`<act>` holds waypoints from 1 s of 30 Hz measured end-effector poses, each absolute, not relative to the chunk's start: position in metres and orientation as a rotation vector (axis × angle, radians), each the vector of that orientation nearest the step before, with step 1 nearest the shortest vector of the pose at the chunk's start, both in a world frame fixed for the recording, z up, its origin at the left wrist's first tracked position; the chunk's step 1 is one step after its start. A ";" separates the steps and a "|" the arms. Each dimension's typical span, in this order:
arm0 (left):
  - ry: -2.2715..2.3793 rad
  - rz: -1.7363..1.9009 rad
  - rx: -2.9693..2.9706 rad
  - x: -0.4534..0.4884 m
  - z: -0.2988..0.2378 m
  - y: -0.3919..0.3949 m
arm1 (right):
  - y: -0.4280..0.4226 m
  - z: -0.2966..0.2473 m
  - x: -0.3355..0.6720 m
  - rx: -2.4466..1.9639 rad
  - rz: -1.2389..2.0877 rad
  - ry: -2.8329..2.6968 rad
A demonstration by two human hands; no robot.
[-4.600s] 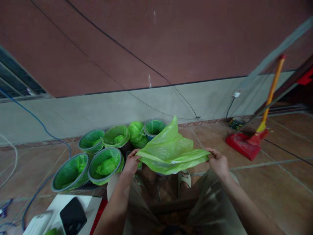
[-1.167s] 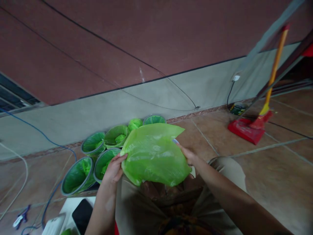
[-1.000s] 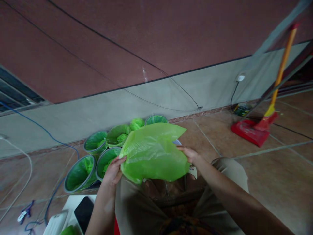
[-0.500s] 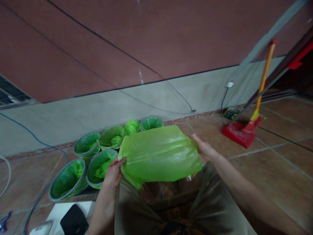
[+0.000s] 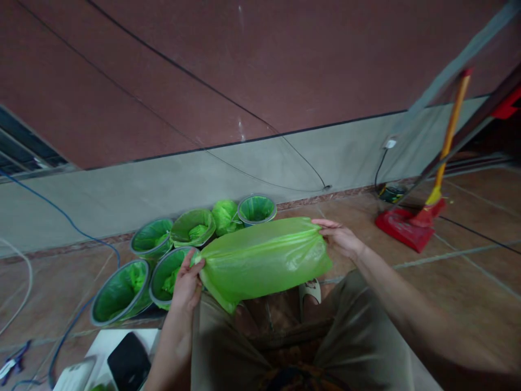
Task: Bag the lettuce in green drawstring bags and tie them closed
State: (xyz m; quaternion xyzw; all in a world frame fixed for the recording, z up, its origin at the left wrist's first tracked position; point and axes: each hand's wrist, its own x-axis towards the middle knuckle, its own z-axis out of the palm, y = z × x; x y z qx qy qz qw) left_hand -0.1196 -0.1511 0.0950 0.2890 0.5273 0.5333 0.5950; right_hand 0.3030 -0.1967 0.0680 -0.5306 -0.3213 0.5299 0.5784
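Observation:
A translucent green plastic bag (image 5: pixel 264 263) stretches sideways above my knees, creased along its length. My left hand (image 5: pixel 188 282) pinches its left end between thumb and fingers. At the upper right corner my right hand (image 5: pixel 340 238) grips the gathered plastic. Just beyond my left hand stand several bins lined with green bags, among them a near-left bin (image 5: pixel 120 293) and a bin (image 5: pixel 165 279) partly behind that hand. A bin (image 5: pixel 256 210) by the wall also has a green liner. Beside it lies a bunched green bag (image 5: pixel 226 215).
A white surface (image 5: pixel 100 353) at lower left carries a black phone-like object (image 5: pixel 129 361). A red dustpan (image 5: pixel 405 228) and a yellow-handled broom (image 5: pixel 448 138) stand at right. A blue hose (image 5: pixel 71 209) runs along the left floor. The wall (image 5: pixel 183 176) closes off the far side.
The bag's upper edge has drawn into folds, and it looks narrower between my hands. My right hand has shifted slightly up, its fingers now over the corner. The view has turned slightly left.

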 end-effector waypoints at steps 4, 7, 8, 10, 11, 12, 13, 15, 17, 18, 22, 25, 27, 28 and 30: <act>1.150 1.221 0.865 -0.124 0.103 -0.154 | -0.203 0.083 0.308 -1.239 1.261 -0.868; 1.198 1.152 1.039 -0.129 0.107 -0.150 | -0.204 0.092 0.314 -1.268 1.239 -1.014; 1.225 1.106 1.116 -0.130 0.107 -0.148 | -0.204 0.093 0.315 -1.302 1.216 -1.067; 1.298 1.037 1.299 -0.132 0.105 -0.142 | -0.202 0.093 0.317 -1.441 1.119 -1.185; 1.340 1.024 1.392 -0.132 0.104 -0.139 | -0.201 0.093 0.318 -1.539 1.029 -1.261; 1.384 1.027 1.476 -0.132 0.103 -0.136 | -0.200 0.092 0.318 -1.641 0.914 -1.351; 1.433 1.039 1.553 -0.130 0.102 -0.135 | -0.200 0.090 0.318 -1.731 0.779 -1.450; 1.535 1.035 1.704 -0.126 0.100 -0.133 | -0.200 0.088 0.317 -1.858 0.510 -1.629; 1.610 0.989 1.857 -0.121 0.098 -0.133 | -0.201 0.084 0.317 -1.950 0.343 -1.738; 1.636 0.969 1.923 -0.119 0.097 -0.133 | -0.203 0.083 0.318 -1.985 0.304 -1.764; 1.624 1.121 1.933 -0.124 0.092 -0.132 | -0.210 0.079 0.324 -1.881 0.309 -1.727; 1.453 1.319 1.630 -0.133 0.090 -0.131 | -0.219 0.081 0.325 -1.613 0.505 -1.570; 1.291 1.348 1.389 -0.136 0.090 -0.131 | -0.225 0.084 0.321 -1.453 0.703 -1.410; 1.227 1.358 1.296 -0.135 0.091 -0.131 | -0.226 0.086 0.318 -1.405 0.781 -1.313; 1.205 1.408 1.235 -0.131 0.094 -0.131 | -0.226 0.086 0.310 -1.387 0.848 -1.124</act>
